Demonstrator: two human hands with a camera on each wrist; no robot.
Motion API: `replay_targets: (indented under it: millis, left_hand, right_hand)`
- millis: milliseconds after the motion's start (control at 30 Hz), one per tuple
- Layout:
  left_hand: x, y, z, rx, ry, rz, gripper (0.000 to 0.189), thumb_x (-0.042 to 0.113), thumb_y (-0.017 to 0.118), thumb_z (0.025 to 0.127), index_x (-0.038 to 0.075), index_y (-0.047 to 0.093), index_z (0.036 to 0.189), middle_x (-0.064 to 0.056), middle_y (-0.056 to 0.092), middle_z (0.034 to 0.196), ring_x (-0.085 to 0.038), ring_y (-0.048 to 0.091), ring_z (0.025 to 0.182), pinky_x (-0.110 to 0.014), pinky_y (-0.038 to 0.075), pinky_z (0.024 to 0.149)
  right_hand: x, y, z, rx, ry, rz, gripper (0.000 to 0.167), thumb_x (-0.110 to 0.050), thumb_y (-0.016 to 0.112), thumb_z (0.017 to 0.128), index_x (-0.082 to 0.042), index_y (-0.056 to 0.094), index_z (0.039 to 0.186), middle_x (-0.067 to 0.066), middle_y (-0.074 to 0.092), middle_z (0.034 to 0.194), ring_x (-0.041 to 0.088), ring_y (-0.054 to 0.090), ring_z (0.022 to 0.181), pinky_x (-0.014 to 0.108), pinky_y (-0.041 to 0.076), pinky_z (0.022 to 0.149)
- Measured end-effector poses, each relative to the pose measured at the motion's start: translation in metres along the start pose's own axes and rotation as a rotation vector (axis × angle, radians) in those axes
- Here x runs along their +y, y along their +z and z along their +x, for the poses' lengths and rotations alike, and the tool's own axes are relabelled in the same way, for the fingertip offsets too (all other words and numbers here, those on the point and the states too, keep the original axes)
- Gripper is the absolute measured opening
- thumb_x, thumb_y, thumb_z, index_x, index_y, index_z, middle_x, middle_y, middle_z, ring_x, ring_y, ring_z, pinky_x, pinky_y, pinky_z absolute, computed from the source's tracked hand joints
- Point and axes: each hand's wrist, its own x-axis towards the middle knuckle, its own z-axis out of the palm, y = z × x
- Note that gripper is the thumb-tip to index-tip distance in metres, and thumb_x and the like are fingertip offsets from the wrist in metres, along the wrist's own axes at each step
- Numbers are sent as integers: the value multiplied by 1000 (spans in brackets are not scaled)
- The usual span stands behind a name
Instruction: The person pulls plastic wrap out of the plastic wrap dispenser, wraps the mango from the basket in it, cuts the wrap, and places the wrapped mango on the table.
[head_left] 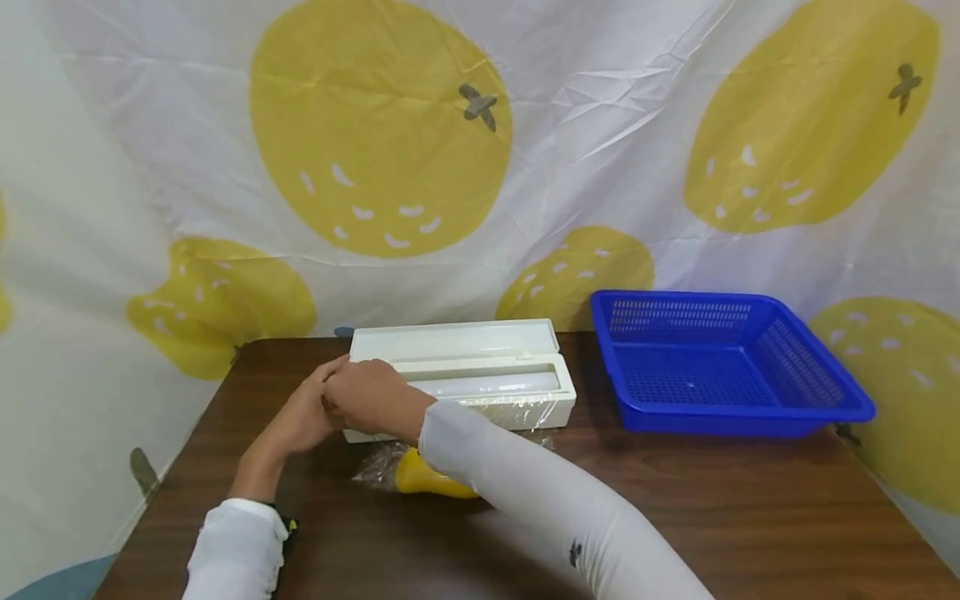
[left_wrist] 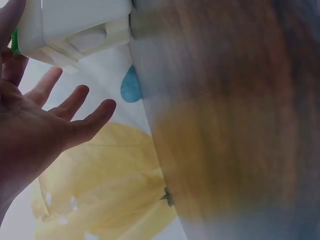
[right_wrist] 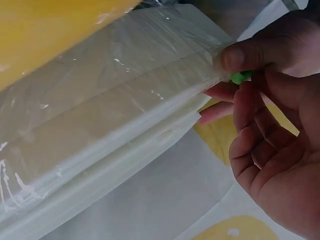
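Note:
A white cling film dispenser (head_left: 525,408) lies on the table with its lid raised, the film roll (head_left: 495,383) showing inside. Clear film hangs down its front to a smooth yellow object (head_left: 427,477), which the right sleeve partly covers; its kind is unclear. At the dispenser's left end, my right hand (head_left: 378,396) pinches a small green slide cutter (right_wrist: 241,76). My left hand (head_left: 303,417) holds the same end, thumb against the film-covered front and fingers behind. Several of its fingers (left_wrist: 95,117) stretch out past the box in the left wrist view.
To the right stands a blue perforated basket (head_left: 750,412). Behind the brown wooden table (head_left: 675,508) hangs a white cloth (head_left: 570,150) printed with yellow fruit.

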Motion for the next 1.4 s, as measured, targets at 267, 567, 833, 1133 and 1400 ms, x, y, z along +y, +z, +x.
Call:
replay_targets:
  millis: [267, 567, 833, 1133, 1400]
  left_hand:
    - [4, 0, -3, 63, 0, 130, 77, 9, 81, 85, 1, 42, 151, -25, 32, 159, -48, 35, 143, -64, 39, 108]
    - [-1, 5, 1, 84, 27, 173, 51, 6, 82, 82, -1, 66, 130, -24, 36, 158, -49, 33, 144, -63, 38, 109]
    - [-1, 8, 3, 83, -13, 198, 32, 22, 85, 81, 5, 78, 109, -20, 36, 160, -49, 35, 144, -64, 38, 109]
    - [1, 2, 4, 75, -106, 254, 41, 40, 86, 78, 9, 80, 104, -17, 35, 162, -48, 32, 146, -65, 30, 114]
    - [3, 4, 6, 62, -109, 269, 42, 41, 87, 77, 9, 80, 103, -16, 35, 162, -47, 32, 146, -64, 31, 114]
  right_hand:
    - [2, 4, 7, 15, 63, -81, 21, -46, 70, 93, -34, 72, 110, -14, 70, 110, 6, 68, 89, 24, 57, 75]
    - [6, 13, 5, 20, 41, -43, 27, -47, 71, 92, -31, 73, 113, -12, 72, 102, 7, 68, 86, 25, 57, 76]
    - [29, 16, -8, -92, 14, 5, 24, -40, 69, 95, -25, 70, 114, -7, 69, 99, 9, 65, 87, 25, 56, 77]
    - [109, 27, -73, -91, -16, 224, 18, -13, 65, 97, -17, 61, 80, -5, 57, 72, 11, 49, 66, 24, 44, 63]
    - [167, 44, -139, -80, 1, 295, 32, 5, 63, 90, -17, 49, 71, -7, 42, 65, 9, 39, 62, 24, 33, 59]
